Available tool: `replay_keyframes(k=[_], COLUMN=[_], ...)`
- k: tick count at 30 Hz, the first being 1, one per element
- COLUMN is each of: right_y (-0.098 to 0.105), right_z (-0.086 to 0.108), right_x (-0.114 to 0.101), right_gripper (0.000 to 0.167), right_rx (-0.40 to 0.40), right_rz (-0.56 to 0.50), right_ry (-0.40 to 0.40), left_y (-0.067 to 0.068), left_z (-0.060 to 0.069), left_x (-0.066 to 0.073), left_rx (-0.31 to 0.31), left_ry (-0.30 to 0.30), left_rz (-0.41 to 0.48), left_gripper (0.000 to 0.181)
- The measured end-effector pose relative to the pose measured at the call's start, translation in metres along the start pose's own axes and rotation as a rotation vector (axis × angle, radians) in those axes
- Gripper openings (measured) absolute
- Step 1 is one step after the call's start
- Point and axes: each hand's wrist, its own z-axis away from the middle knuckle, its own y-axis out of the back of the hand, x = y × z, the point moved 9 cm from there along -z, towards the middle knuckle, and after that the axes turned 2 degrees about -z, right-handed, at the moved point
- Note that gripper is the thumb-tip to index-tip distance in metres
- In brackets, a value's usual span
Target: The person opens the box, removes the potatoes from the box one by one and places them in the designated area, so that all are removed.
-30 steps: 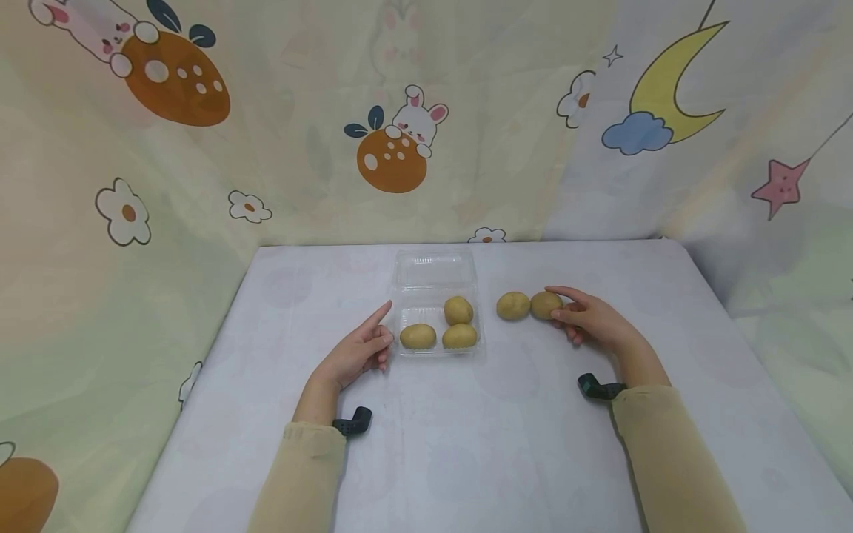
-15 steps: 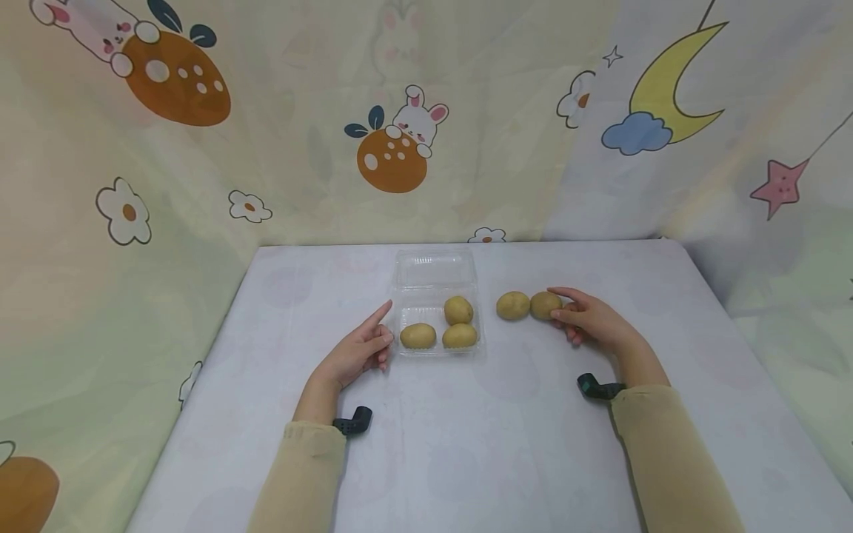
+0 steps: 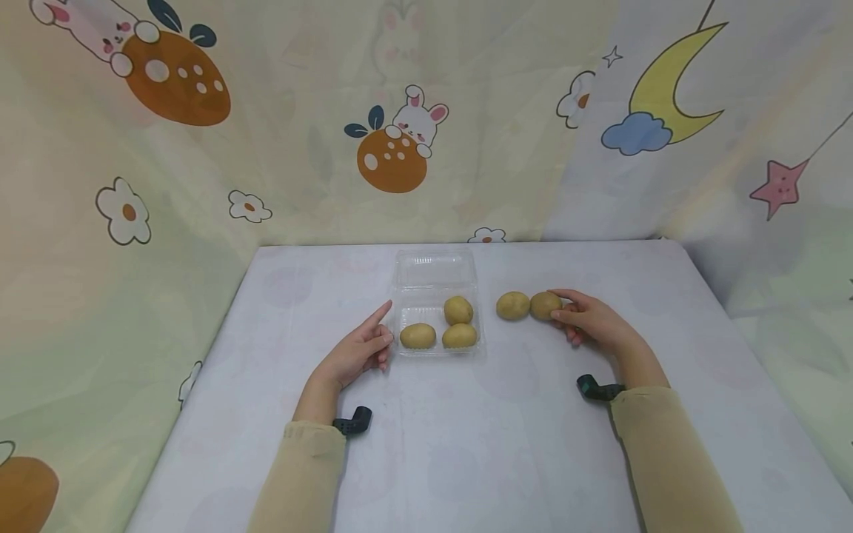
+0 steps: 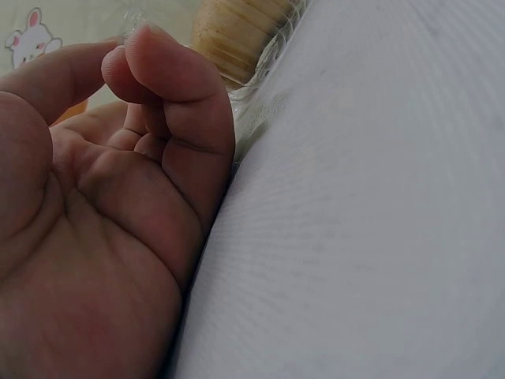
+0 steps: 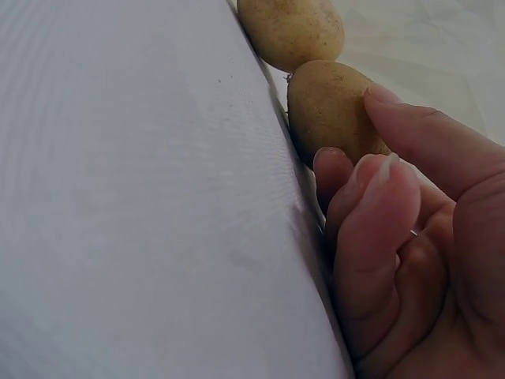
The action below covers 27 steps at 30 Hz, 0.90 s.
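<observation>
A clear plastic clamshell container [image 3: 426, 303] lies with its lid folded back, and three potatoes [image 3: 417, 336] sit inside its base. My left hand [image 3: 356, 352] lies at the container's left side, index finger extended along the edge, thumb near the wall and the other fingers curled; nothing shows in its palm in the left wrist view. To the right of the container, two potatoes rest side by side on the table, touching. My right hand [image 3: 595, 320] holds the right-hand potato [image 5: 331, 106] between thumb and index finger. The other loose potato [image 3: 513, 306] is untouched.
A white cloth covers the table [image 3: 453, 437], whose far edge meets a printed fabric backdrop [image 3: 300, 148]. The fabric rises at the left and right sides too. Black wrist cameras [image 3: 353, 421] sit on both wrists.
My right index finger has shifted very slightly toward the near side on the potato. The left hand, container and potatoes look unmoved.
</observation>
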Motion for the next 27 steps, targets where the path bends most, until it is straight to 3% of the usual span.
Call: replay_keyframes(k=[20,27], right_y=[-0.0003,-0.0006], right_z=[0.0034,0.0055], right_x=[0.0007,-0.0013], right_gripper=[0.07,0.07], right_rx=[0.015,0.019], right_rz=[-0.015,-0.027], right_ry=[-0.021,0.005], left_y=[0.0007,0.0007], left_z=[-0.0001,0.0], left_x=[-0.0011,-0.0012], left_rx=[-0.002,0.006], left_ry=[0.0,0.005], left_rz=[0.005,-0.001], left_gripper=[0.068,0.068])
